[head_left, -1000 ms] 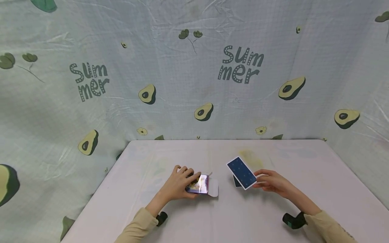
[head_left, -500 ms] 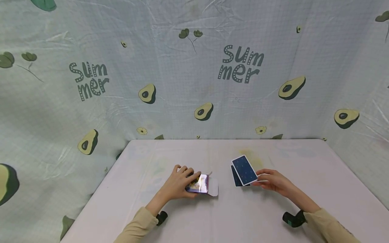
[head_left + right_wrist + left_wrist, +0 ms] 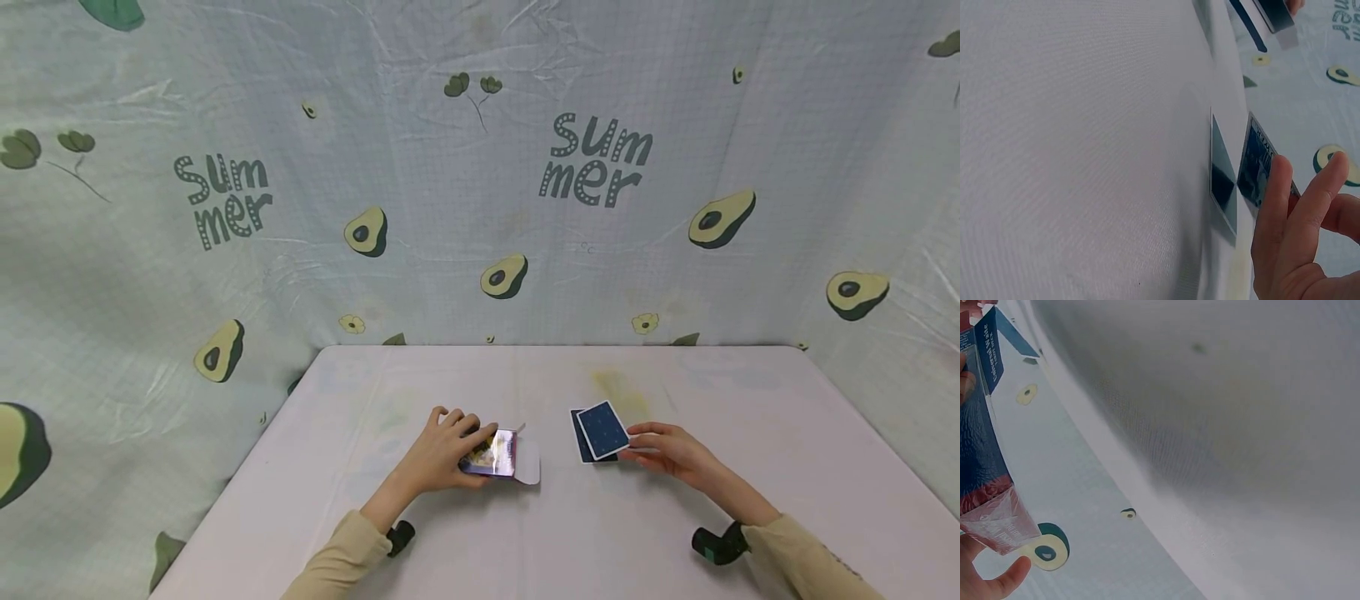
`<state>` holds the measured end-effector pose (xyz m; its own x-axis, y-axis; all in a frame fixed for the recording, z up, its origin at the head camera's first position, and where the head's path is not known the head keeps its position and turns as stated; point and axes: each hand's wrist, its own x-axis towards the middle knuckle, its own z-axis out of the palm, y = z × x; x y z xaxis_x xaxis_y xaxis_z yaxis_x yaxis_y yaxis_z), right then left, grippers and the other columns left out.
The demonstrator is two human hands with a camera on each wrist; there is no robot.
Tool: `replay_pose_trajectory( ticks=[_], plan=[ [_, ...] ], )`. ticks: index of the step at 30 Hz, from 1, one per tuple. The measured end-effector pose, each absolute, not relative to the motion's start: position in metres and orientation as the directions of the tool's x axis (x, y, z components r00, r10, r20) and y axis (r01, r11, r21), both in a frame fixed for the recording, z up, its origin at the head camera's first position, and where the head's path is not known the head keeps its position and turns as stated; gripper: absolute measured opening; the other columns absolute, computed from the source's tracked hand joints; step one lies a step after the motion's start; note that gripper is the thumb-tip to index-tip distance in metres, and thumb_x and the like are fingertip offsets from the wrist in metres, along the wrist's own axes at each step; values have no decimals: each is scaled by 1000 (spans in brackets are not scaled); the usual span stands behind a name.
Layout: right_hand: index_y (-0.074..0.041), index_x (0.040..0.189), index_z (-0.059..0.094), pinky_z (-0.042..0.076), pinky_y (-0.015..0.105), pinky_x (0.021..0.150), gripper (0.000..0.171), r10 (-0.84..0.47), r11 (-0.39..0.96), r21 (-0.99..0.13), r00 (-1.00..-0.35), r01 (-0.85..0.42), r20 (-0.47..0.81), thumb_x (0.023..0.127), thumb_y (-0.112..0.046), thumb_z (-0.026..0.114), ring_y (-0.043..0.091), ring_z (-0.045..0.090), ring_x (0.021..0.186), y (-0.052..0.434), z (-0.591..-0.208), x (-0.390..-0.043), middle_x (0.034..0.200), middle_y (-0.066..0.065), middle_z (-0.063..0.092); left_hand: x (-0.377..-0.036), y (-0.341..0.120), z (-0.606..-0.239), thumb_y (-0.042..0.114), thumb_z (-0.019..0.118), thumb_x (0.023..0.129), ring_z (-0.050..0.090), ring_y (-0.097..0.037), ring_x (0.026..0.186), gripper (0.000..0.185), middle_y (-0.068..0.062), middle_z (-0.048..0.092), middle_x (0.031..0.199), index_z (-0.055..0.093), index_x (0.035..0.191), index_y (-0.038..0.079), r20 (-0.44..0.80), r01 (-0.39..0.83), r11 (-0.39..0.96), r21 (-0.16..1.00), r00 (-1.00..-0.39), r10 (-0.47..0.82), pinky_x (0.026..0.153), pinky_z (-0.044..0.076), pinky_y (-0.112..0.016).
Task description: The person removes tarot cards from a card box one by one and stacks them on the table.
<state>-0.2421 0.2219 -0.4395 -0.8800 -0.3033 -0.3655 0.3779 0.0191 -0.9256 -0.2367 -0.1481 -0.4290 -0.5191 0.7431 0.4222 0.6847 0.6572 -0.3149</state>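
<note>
Cardboard, small and glossy with a purple side, is what my left hand (image 3: 442, 454) is gripping: a card box (image 3: 491, 455) lying on the white table (image 3: 675, 533), its white flap hanging open; its contents are hidden. My right hand (image 3: 667, 450) is pinching a dark-blue starry card (image 3: 602, 429), resting slantwise over a second one (image 3: 579, 435). Two cards, one box; their faces are turned down.
</note>
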Motion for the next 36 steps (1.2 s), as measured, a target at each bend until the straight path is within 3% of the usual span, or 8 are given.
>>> replay_pose_trajectory(
  ticks=[11,20,36],
  plan=[
    [14,121,32,51,20,67,46,-344,-26,-923,-870,385,-353,85,-4,53,16,67,80,213,-446,-244,87,7,60,-237,-147,-428,62,62,65,46,-14,85,69,4,52,98,52,123,25,422,684,658,-316,-519,743,78,37,-41],
    [12,118,37,52,23,60,39,-200,102,-891,-868,443,-455,86,-6,52,17,67,71,207,-450,-245,81,6,61,-237,-147,-429,62,62,65,46,-13,85,69,4,52,98,52,123,25,425,683,661,-313,-522,740,79,36,-40],
    [10,114,42,51,21,56,35,-164,137,-868,-853,477,-495,84,-4,55,16,66,64,207,-454,-250,74,5,63,-238,-146,-430,61,63,65,46,-14,83,68,4,52,97,54,121,24,446,689,659,-302,-508,737,77,36,-40]
  ],
)
